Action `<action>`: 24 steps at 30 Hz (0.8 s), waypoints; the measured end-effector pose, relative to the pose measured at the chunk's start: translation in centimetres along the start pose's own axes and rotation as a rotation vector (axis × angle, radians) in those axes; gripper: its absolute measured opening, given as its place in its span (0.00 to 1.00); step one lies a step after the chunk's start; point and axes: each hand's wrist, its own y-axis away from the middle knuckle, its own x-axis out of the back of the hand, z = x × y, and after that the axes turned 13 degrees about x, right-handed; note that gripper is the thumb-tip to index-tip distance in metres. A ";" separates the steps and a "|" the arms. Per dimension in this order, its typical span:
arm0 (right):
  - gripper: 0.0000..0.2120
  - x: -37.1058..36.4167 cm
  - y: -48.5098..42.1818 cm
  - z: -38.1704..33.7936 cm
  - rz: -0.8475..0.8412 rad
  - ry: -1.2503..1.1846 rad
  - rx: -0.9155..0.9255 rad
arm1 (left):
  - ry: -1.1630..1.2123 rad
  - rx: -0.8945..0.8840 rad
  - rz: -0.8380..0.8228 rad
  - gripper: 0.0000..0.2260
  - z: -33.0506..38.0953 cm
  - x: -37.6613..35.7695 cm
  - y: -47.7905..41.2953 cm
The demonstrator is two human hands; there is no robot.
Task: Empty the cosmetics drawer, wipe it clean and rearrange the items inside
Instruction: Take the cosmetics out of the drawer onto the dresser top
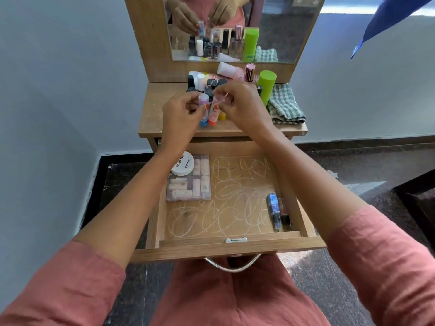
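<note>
Our left hand [180, 116] pinches a clear blue-based plastic tube [203, 101]; at its three o'clock, our right hand [243, 108] pinches a clear red-based plastic tube [214, 114].

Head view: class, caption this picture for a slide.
The left hand and right hand each pinch a small tube above the dresser; a clear case lies in the open drawer.

A home bedroom corner: a small wooden dressing table [164, 118] with mirror [270, 27], cosmetics bottles [213, 84] and plain painted walls [58, 78].
</note>
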 end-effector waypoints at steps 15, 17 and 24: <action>0.16 -0.9 -0.9 0.2 -0.075 0.206 0.024 | -0.042 0.006 0.007 0.14 -0.6 -0.8 -1.4; 0.17 -0.9 -0.8 0.1 -0.066 0.199 0.025 | -0.040 0.001 0.010 0.14 -0.6 -0.7 -1.4; 0.19 -0.6 -0.5 0.0 -0.018 0.169 0.056 | -0.052 -0.015 0.050 0.16 -0.6 -0.4 -1.1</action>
